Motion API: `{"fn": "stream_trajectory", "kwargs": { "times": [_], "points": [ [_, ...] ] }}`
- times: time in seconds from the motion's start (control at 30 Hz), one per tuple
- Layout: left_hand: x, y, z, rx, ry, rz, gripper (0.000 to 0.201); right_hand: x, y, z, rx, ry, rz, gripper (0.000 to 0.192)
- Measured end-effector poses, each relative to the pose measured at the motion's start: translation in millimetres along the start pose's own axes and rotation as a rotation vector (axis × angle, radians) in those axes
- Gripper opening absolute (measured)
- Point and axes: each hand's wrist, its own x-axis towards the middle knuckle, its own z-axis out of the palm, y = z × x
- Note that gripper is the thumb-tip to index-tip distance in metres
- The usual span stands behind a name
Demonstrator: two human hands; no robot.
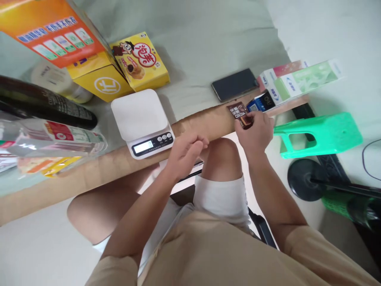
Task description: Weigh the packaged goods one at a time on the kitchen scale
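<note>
The right hand [255, 129] pinches a brown cocoa packet [241, 114] at the table's near edge, its long axis running near-to-far. The left hand [185, 153], empty and loosely curled, hovers well left, nearer the white scale [139, 115].

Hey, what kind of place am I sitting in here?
Probably a home table used for weighing snacks: a small digital kitchen scale, boxed snacks such as the yellow cartoon box, a phone and a green plastic stool.

Brown cocoa packet [241, 115]; white scale [142, 121]; yellow snack box [139, 61]; green stool [318, 135].
</note>
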Motion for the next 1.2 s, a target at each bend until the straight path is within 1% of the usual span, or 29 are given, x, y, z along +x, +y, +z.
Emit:
{"fn": "stream_trajectory", "kwargs": {
  "times": [0.07,0.13,0.23,0.33,0.43,0.53,0.6,0.7,0.77,0.83,0.9,0.97,1.1,1.2],
  "points": [
    [-13,3,-14.0,-0.031,0.010,0.021,0.054,1,-1,-1,-0.026,-0.009,0.017,0.034],
    [-24,6,-26.1,-0.081,0.008,-0.005,0.061,1,-1,-2,-0.059,-0.042,0.026,0.038],
    [-36,10,-39.3,-0.159,0.027,-0.046,0.063,0,-2,-5,-0.101,-0.107,0.004,0.042],
    [-42,11,-46.7,-0.186,0.077,-0.063,0.065,0,-4,-7,-0.118,-0.143,-0.041,0.045],
    [-46,6,-51.5,-0.189,0.116,-0.090,0.070,0,-8,-13,-0.188,-0.229,-0.066,0.051],
    [-51,0,-56.4,-0.201,0.085,-0.093,0.069,-3,-12,-27,-0.273,-0.322,-0.105,0.058],
    [-55,-5,-59.1,-0.217,0.058,-0.086,0.065,-8,-13,-38,-0.287,-0.300,-0.131,0.059],
    [-59,-12,-60.1,-0.250,0.048,-0.062,0.061,-18,-15,-46,-0.254,-0.239,-0.220,0.052],
    [-58,-15,-58.5,-0.265,0.051,-0.049,0.060,-25,-16,-44,-0.214,-0.271,-0.309,0.049],
    [-57,-16,-56.3,-0.270,0.050,-0.047,0.061,-29,-18,-36,-0.184,-0.315,-0.359,0.050],
    [-55,-17,-54.8,-0.265,0.042,-0.047,0.063,-28,-18,-28,-0.181,-0.318,-0.351,0.052],
    [-53,-19,-54.5,-0.256,0.047,-0.047,0.064,-26,-17,-23,-0.185,-0.295,-0.327,0.054],
    [-55,-17,-58.4,-0.251,0.141,-0.035,0.064,-27,-23,-28,-0.125,-0.257,-0.323,0.054],
    [-67,0,-67.2,-0.203,0.275,0.020,0.066,-41,-44,-39,0.015,-0.262,-0.381,0.053]
  ]
}}
